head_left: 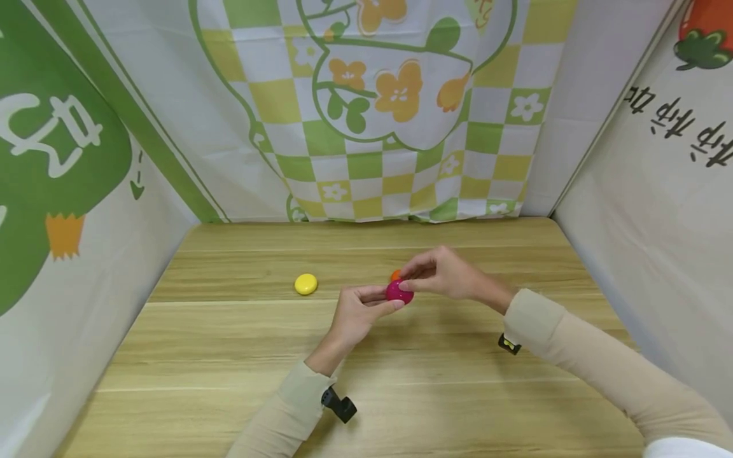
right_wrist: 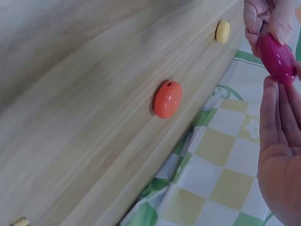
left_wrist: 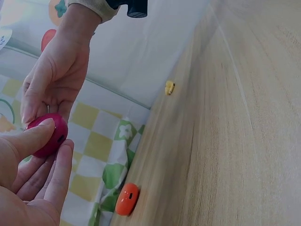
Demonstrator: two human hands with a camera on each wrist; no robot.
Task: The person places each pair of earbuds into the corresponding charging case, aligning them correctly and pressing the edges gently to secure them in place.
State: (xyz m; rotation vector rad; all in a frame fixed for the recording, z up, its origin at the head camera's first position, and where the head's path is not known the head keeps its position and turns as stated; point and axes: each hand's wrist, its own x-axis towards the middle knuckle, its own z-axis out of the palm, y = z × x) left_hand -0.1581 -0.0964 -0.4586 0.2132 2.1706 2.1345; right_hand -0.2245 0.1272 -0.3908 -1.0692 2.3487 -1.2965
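A magenta disc (head_left: pixel 399 291) is held above the wooden table (head_left: pixel 229 356) between both hands. My left hand (head_left: pixel 389 302) grips it from below, with the thumb (left_wrist: pixel 35 136) lying on its face and the fingers underneath. From the right, my right hand (head_left: pixel 408 280) pinches its upper edge with the fingertips (right_wrist: pixel 269 89). The disc (left_wrist: pixel 49 134) has a small dark slot in the left wrist view. An orange disc (head_left: pixel 395 275) lies on the table just behind the hands. A yellow disc (head_left: pixel 306 284) lies to the left.
Printed cloth walls (head_left: pixel 366 114) close the table in at the back, left and right. The orange disc (right_wrist: pixel 167 99) and the yellow disc (right_wrist: pixel 222 31) lie flat on the wood. A black strap clip (head_left: pixel 340 405) sits at each wrist.
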